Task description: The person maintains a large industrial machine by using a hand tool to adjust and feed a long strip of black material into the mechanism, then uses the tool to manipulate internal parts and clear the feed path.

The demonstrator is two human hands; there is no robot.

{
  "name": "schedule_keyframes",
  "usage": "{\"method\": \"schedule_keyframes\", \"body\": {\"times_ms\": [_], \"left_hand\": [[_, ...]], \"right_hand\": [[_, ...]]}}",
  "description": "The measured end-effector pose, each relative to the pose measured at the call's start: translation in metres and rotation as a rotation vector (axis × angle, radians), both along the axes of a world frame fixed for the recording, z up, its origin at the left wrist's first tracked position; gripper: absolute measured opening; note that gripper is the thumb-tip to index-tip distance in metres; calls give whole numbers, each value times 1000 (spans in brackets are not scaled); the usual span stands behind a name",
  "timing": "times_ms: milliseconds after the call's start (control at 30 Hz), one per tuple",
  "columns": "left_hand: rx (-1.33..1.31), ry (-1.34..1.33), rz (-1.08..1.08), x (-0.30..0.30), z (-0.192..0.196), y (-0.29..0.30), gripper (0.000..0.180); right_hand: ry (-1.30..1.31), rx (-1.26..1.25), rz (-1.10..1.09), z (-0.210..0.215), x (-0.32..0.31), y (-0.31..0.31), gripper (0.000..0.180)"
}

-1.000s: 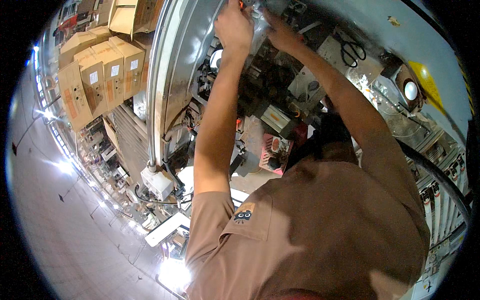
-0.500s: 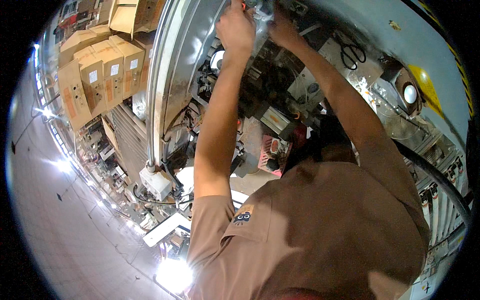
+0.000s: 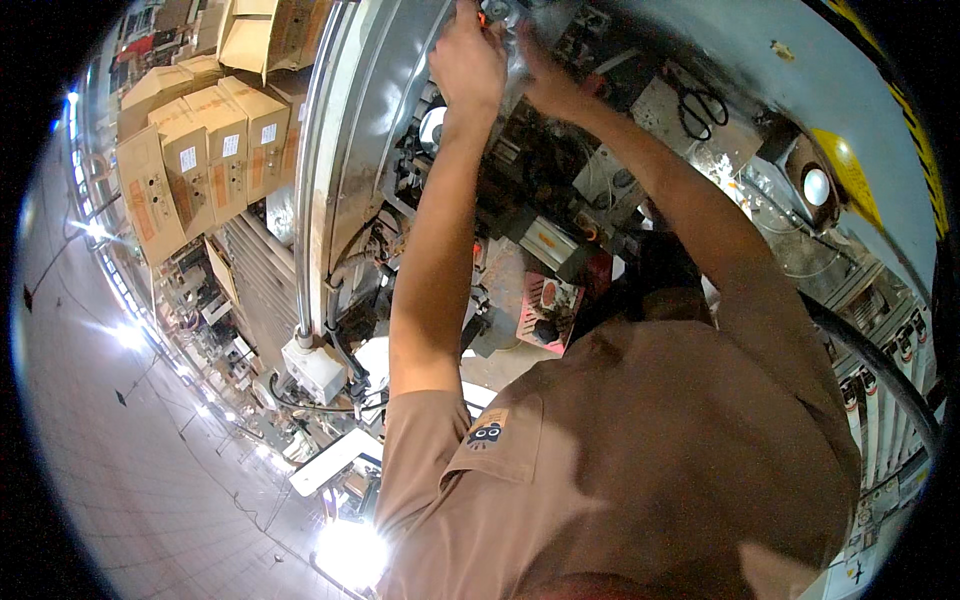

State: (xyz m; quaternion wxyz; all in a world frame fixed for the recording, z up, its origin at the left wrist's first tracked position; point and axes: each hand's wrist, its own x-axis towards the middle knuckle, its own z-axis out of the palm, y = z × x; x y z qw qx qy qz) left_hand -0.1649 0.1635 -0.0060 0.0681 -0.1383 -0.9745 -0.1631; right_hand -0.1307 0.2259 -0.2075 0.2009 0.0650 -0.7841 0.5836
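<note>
A small orange piece [image 3: 482, 18] is glimpsed at the top edge, by the curled fingers of the left hand [image 3: 470, 62]; whether it is gripped cannot be told. Now the right hand [image 3: 552, 88] has been shifted closer, fingers unreadable, near a silvery fitting [image 3: 503, 12]: both hands are seemingly engaged together.

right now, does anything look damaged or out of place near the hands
Two things, perhaps. A ragged brownish patch mars the pale blue panel; chipped paint or stuck residue, I can't tell which. Black-handled scissors appear to lie loose over a grey plate, right of the right hand, which looks untidy.
</note>
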Motion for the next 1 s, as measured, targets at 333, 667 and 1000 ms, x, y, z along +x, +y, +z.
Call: {"method": "schedule_keyframes", "body": {"times_ms": [333,667,1000], "left_hand": [[-46,42,-15,-2,-6,5,26],[58,40,-186,22,20,-41,38],[404,-514,-152,98,56,-63,30]], "right_hand": [[-189,88,195,27,28,29,80],[-185,153,-33,95,69,81,77],[-100,222,353,87,120,91,29]]}}
